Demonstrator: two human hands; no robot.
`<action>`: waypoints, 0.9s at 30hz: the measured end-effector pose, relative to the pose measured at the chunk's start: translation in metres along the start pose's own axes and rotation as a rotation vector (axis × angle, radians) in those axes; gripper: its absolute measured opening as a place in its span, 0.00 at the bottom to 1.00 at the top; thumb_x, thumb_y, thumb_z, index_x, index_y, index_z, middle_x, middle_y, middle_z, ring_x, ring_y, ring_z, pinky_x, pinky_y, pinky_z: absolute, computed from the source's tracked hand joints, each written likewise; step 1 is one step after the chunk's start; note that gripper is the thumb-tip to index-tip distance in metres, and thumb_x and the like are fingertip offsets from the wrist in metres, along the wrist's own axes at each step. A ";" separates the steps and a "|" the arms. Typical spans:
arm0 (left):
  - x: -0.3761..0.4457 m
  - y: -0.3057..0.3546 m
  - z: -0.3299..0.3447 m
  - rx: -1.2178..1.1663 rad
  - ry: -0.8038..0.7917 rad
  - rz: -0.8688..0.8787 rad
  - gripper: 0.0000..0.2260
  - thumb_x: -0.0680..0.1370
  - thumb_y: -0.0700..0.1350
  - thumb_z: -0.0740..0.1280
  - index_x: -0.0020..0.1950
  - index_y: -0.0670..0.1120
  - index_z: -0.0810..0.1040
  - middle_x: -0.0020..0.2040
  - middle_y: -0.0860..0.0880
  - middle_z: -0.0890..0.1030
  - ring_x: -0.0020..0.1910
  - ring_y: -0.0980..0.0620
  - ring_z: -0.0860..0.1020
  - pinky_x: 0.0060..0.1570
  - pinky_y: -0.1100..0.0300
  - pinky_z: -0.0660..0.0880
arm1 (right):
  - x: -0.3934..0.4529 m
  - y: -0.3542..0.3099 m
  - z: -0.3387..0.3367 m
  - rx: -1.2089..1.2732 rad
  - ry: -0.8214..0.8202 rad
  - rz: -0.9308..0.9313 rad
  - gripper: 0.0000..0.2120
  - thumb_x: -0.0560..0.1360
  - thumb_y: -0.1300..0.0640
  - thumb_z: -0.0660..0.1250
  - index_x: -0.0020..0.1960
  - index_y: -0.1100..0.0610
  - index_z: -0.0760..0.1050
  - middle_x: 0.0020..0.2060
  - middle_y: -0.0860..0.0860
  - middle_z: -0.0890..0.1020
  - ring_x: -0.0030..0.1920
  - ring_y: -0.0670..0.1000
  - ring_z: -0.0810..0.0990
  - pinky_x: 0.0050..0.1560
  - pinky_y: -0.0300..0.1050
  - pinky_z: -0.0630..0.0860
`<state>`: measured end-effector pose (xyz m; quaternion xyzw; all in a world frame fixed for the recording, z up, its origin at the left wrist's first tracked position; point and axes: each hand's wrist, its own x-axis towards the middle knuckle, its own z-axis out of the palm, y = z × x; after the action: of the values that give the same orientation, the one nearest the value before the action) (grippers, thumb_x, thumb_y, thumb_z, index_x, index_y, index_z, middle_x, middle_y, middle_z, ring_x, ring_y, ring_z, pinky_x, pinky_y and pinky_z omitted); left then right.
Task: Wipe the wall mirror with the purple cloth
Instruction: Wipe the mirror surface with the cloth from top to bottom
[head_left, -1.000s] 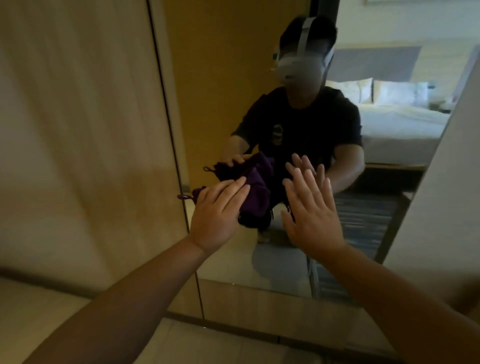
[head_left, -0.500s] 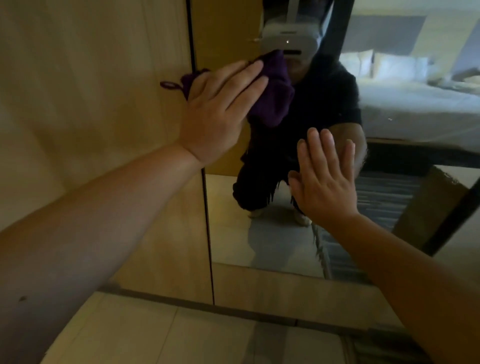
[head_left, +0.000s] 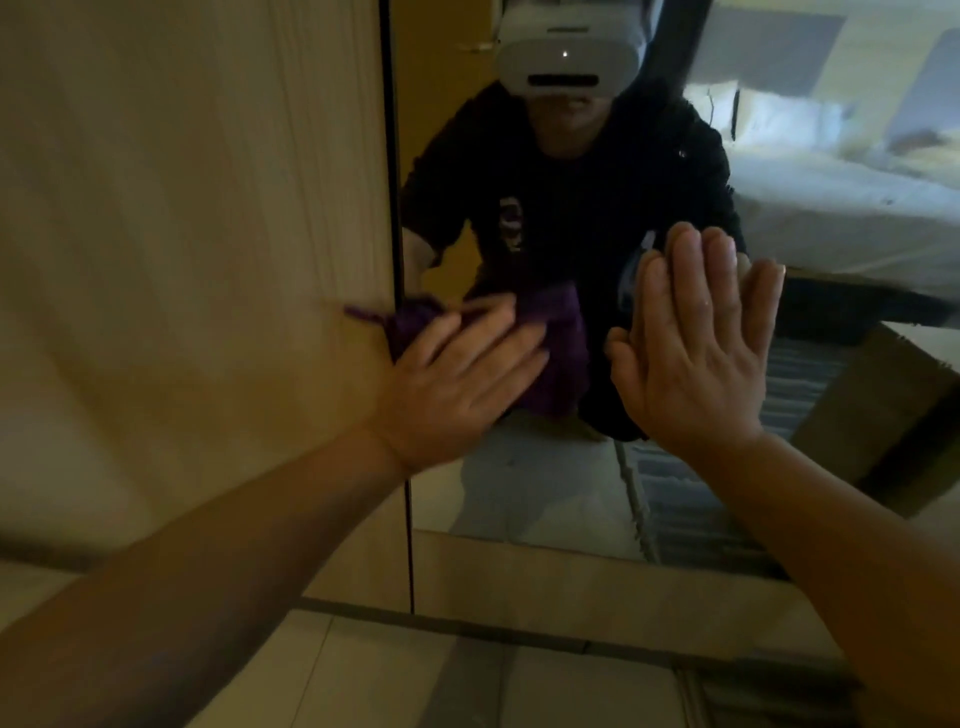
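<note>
The left hand (head_left: 457, 379) presses the purple cloth (head_left: 556, 353) flat-fingered against the wall mirror (head_left: 519, 493) near its left edge; the right hand (head_left: 691, 353) rests spread on the glass beside it.

Partly hiding the purple cloth (head_left: 563, 353) beneath the motion-blurred left hand (head_left: 457, 384); cropping the wall mirror (head_left: 519, 499) at top and right edges.

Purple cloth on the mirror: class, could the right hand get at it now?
Likely yes: the right hand lies flat on the wall mirror just beside the purple cloth; nothing stands between.
</note>
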<state>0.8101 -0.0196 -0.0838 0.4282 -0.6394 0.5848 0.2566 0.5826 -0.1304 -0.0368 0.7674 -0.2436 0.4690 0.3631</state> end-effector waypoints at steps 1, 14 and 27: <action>-0.031 0.016 0.002 -0.021 -0.061 0.034 0.19 0.82 0.42 0.61 0.73 0.47 0.72 0.74 0.48 0.71 0.73 0.46 0.68 0.70 0.47 0.62 | 0.000 -0.001 0.000 0.001 -0.002 0.006 0.34 0.80 0.48 0.62 0.79 0.61 0.55 0.77 0.60 0.58 0.79 0.56 0.46 0.74 0.67 0.48; -0.136 0.111 -0.022 -0.301 -0.556 -0.007 0.17 0.80 0.41 0.60 0.68 0.50 0.74 0.70 0.51 0.73 0.68 0.47 0.70 0.58 0.48 0.73 | 0.003 -0.002 -0.012 -0.023 -0.212 0.007 0.32 0.83 0.45 0.52 0.80 0.59 0.46 0.79 0.58 0.47 0.79 0.57 0.41 0.76 0.66 0.44; 0.184 -0.028 -0.029 -0.048 0.102 -0.088 0.13 0.83 0.42 0.64 0.67 0.47 0.78 0.69 0.47 0.76 0.69 0.44 0.73 0.63 0.48 0.70 | 0.022 0.108 -0.085 0.093 -0.313 0.130 0.31 0.84 0.47 0.53 0.80 0.51 0.41 0.80 0.52 0.43 0.80 0.54 0.41 0.78 0.61 0.40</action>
<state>0.7365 -0.0354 0.0884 0.4190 -0.6200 0.5785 0.3245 0.4687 -0.1308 0.0438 0.8296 -0.3242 0.3771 0.2539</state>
